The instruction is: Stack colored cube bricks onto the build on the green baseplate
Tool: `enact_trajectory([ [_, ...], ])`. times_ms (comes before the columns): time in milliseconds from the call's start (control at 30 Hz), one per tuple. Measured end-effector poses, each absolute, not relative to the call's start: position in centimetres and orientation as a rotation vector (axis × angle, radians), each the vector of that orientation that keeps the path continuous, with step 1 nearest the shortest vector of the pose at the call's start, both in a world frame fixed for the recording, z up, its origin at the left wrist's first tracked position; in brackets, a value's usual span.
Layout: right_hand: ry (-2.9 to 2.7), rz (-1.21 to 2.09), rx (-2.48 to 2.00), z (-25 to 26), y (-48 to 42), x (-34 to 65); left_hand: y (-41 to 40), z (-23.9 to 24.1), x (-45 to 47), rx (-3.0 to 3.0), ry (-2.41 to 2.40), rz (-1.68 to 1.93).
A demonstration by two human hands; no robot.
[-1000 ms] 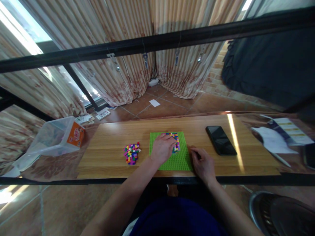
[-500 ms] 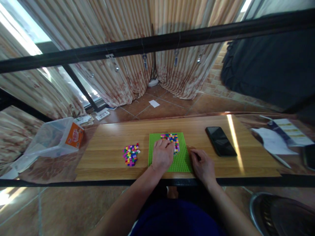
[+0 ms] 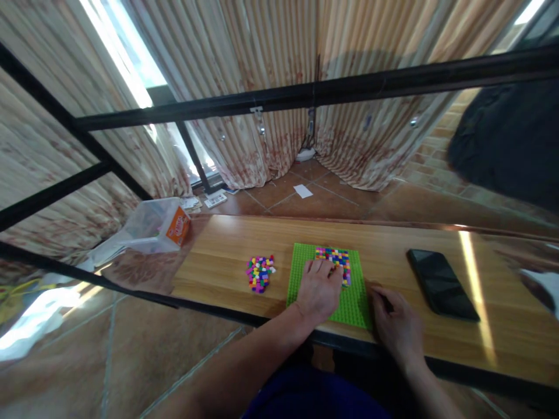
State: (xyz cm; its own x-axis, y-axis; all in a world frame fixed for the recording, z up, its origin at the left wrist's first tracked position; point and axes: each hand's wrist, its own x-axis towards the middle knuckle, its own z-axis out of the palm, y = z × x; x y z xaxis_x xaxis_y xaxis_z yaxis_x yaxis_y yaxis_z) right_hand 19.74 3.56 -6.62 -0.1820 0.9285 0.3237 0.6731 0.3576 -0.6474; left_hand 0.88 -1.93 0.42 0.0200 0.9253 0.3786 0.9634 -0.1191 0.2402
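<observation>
A green studded baseplate (image 3: 301, 265) lies on the wooden table, with a patch of small multicoloured toy bricks (image 3: 332, 254) built up on its far part. My left hand (image 3: 321, 289) is over the near side of this patch, its fingers bent down and closed at the bricks. Whatever its fingertips pinch is hidden. Beside the plate's right edge rests my right hand (image 3: 398, 319), fingers curled in and nothing visible in them. A loose pile of small toy bricks (image 3: 260, 273) lies on the table to the left of the plate.
A black phone (image 3: 442, 284) lies right of my right hand on the wooden table (image 3: 218, 256). Beyond the table's left end stands a clear plastic bin (image 3: 151, 224) with an orange label. A dark metal bar (image 3: 279, 100) crosses in front of the curtains.
The camera has turned left and tilted, so the whole scene sits further right. Both hands keep nearly the same places at the baseplate. No brick has visibly moved.
</observation>
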Motion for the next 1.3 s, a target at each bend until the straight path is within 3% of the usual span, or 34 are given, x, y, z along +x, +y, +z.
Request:
enact_trajectory([
  [200, -1.968, 0.438, -1.422, -6.7, 3.6, 20.0, -5.2, 0.1, -1.4, -1.919, -2.204, -0.908],
  [500, -1.988, 0.354, -1.383, -6.7, 3.6, 20.1, -8.7, -1.3, -8.7, -1.353, -2.597, -0.59],
  [833, -1.999, 0.343, -1.383, -6.6, 3.6, 20.0, -7.7, -1.2, -8.7, -1.417, -2.647, -0.509],
  [1300, -1.995, 0.35, -1.369, -6.4, 3.6, 19.7, -7.5, -1.2, -9.0, -1.515, -2.595, -0.707],
])
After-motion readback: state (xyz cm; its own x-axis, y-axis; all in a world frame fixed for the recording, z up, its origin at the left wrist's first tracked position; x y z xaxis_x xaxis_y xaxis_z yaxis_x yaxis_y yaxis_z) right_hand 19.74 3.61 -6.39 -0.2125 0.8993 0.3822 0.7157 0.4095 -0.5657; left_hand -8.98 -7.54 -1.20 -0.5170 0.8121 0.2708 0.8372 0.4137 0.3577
